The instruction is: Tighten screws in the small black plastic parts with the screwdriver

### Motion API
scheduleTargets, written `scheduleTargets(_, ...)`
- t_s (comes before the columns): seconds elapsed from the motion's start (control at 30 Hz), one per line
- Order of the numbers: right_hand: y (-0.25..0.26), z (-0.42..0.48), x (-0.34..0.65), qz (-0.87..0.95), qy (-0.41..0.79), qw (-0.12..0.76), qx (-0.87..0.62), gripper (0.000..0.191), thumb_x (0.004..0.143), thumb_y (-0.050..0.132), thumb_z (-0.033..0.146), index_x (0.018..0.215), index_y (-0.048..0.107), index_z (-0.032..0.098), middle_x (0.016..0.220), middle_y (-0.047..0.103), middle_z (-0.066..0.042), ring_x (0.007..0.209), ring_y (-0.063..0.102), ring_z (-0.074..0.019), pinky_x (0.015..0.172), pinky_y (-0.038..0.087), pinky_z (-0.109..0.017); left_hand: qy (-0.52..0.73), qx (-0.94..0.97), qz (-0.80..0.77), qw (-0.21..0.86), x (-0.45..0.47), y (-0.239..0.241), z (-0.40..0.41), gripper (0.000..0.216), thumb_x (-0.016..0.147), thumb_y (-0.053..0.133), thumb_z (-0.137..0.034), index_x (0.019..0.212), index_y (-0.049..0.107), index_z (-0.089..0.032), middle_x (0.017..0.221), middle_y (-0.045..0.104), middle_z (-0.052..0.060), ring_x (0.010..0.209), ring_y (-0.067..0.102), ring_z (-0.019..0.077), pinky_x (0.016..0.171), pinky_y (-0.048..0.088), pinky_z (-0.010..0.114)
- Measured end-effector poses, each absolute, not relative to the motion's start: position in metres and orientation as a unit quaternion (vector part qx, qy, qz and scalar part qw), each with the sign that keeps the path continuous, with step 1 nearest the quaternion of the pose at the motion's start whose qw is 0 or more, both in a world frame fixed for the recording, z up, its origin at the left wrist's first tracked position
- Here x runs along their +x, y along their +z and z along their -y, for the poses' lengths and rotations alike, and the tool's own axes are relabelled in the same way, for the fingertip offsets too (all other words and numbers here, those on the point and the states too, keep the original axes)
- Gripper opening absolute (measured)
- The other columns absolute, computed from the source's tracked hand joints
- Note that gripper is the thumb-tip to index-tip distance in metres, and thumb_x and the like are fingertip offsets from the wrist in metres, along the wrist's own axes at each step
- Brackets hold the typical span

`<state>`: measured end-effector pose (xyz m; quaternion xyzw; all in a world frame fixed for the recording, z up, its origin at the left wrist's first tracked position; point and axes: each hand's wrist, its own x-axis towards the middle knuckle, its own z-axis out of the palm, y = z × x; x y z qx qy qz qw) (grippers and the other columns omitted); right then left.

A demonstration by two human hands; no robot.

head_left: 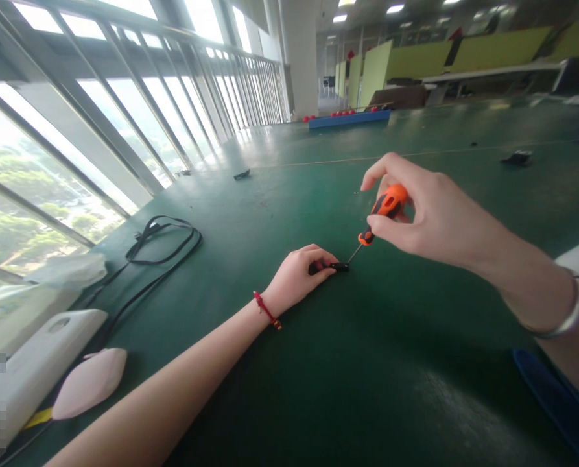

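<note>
My left hand rests on the green tabletop, its fingers closed around a small black part. Most of that part is hidden under the fingers, and I cannot make out its kind. My right hand is raised above it to the right, with thumb and fingers curled round the handle of an orange and black screwdriver. The screwdriver stands tilted, its thin shaft running down to the left. Its tip meets the right end of the black part, or comes very close to it.
A black cable lies coiled at the left, near a pale pink pouch-shaped object and a white slab. Farther back are a long blue tray and small dark pieces. A dark blue object lies at lower right. Metal railings line the left.
</note>
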<state>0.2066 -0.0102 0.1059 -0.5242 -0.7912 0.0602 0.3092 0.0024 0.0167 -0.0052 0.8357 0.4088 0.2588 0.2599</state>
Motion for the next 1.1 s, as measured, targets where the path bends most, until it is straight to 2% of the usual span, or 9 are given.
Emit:
scheduleTargets(0.13, 0.105, 0.009, 0.206, 0.785, 0.041, 0.307, -0.537, 0.026, 0.08, 0.053, 0.043, 0.067, 0.056, 0.022, 0.054, 0.051, 0.002, 0.05, 0.044, -0.0119, 0.049, 0.03, -0.028, 0.26, 0.836, -0.408, 0.258, 0.003, -0.005, -0.017, 0.018, 0.083, 0.058, -0.021, 0.096, 0.07, -0.019, 0.092, 0.064, 0.003, 0.075, 0.058, 0.0131, 0.07, 0.048, 0.025)
scheduleTargets(0.2, 0.105, 0.009, 0.206, 0.785, 0.056, 0.324, -0.525, 0.013, 0.076, 0.057, 0.035, 0.081, 0.056, 0.023, 0.056, 0.051, 0.004, 0.051, 0.045, -0.0119, 0.05, 0.032, -0.028, 0.259, 0.836, -0.41, 0.258, 0.003, -0.005, -0.017, 0.018, 0.083, 0.058, -0.022, 0.096, 0.07, -0.019, 0.092, 0.064, 0.004, 0.074, 0.058, 0.0131, 0.069, 0.048, 0.025)
scheduleTargets(0.27, 0.105, 0.01, 0.207, 0.786, 0.078, 0.325, -0.519, 0.024, 0.072, 0.059, 0.031, 0.094, 0.053, 0.024, 0.058, 0.052, 0.006, 0.051, 0.046, -0.0117, 0.051, 0.034, -0.027, 0.258, 0.836, -0.411, 0.257, 0.003, -0.005, -0.016, 0.018, 0.083, 0.058, -0.023, 0.096, 0.07, -0.018, 0.092, 0.064, 0.004, 0.074, 0.058, 0.013, 0.069, 0.048, 0.025)
scheduleTargets(0.43, 0.105, 0.007, 0.209, 0.785, 0.072, 0.305, -0.534, 0.018, 0.076, 0.056, 0.039, 0.07, 0.058, 0.022, 0.059, 0.055, 0.003, 0.052, 0.046, -0.0114, 0.05, 0.033, -0.027, 0.257, 0.836, -0.411, 0.257, 0.002, -0.005, -0.016, 0.018, 0.083, 0.058, -0.021, 0.096, 0.07, -0.019, 0.092, 0.064, 0.003, 0.075, 0.058, 0.013, 0.07, 0.048, 0.025)
scheduleTargets(0.57, 0.102, 0.005, 0.209, 0.781, 0.118, 0.339, -0.512, 0.028, 0.07, 0.062, 0.028, 0.097, 0.055, 0.026, 0.063, 0.054, 0.005, 0.052, 0.047, -0.0114, 0.049, 0.035, -0.025, 0.254, 0.837, -0.409, 0.261, 0.002, -0.006, -0.017, 0.019, 0.083, 0.058, -0.022, 0.097, 0.07, -0.019, 0.094, 0.064, 0.004, 0.076, 0.058, 0.0135, 0.071, 0.049, 0.026)
scheduleTargets(0.7, 0.103, 0.006, 0.208, 0.777, 0.099, 0.329, -0.527, 0.018, 0.077, 0.058, 0.037, 0.069, 0.059, 0.021, 0.059, 0.055, 0.001, 0.051, 0.046, -0.0111, 0.049, 0.033, -0.026, 0.26, 0.836, -0.406, 0.261, 0.002, -0.006, -0.017, 0.018, 0.082, 0.058, -0.021, 0.096, 0.07, -0.019, 0.093, 0.064, 0.004, 0.076, 0.059, 0.0136, 0.071, 0.049, 0.026)
scheduleTargets(0.87, 0.101, 0.0, 0.204, 0.773, 0.134, 0.333, -0.523, 0.019, 0.073, 0.06, 0.029, 0.09, 0.059, 0.022, 0.06, 0.054, 0.004, 0.051, 0.046, -0.0112, 0.05, 0.034, -0.025, 0.261, 0.837, -0.412, 0.248, 0.003, -0.007, -0.017, 0.019, 0.082, 0.058, -0.023, 0.096, 0.07, -0.019, 0.091, 0.063, 0.004, 0.076, 0.059, 0.0139, 0.071, 0.049, 0.026)
scheduleTargets(1.0, 0.093, -0.008, 0.201, 0.784, 0.205, 0.309, -0.498, 0.023, 0.077, 0.057, 0.038, 0.066, 0.06, 0.019, 0.065, 0.061, -0.001, 0.06, 0.054, -0.0141, 0.058, 0.04, -0.027, 0.264, 0.841, -0.407, 0.239, 0.003, -0.007, -0.016, 0.018, 0.082, 0.057, -0.022, 0.095, 0.069, -0.019, 0.09, 0.063, 0.003, 0.076, 0.059, 0.0136, 0.071, 0.048, 0.026)
scheduleTargets(1.1, 0.088, 0.001, 0.205, 0.781, 0.188, 0.322, -0.501, 0.016, 0.076, 0.059, 0.033, 0.068, 0.058, 0.019, 0.066, 0.061, 0.0, 0.06, 0.054, -0.0139, 0.06, 0.041, -0.028, 0.259, 0.843, -0.412, 0.228, 0.004, -0.007, -0.014, 0.017, 0.081, 0.057, -0.021, 0.093, 0.068, -0.018, 0.089, 0.062, 0.003, 0.076, 0.059, 0.0141, 0.071, 0.048, 0.026)
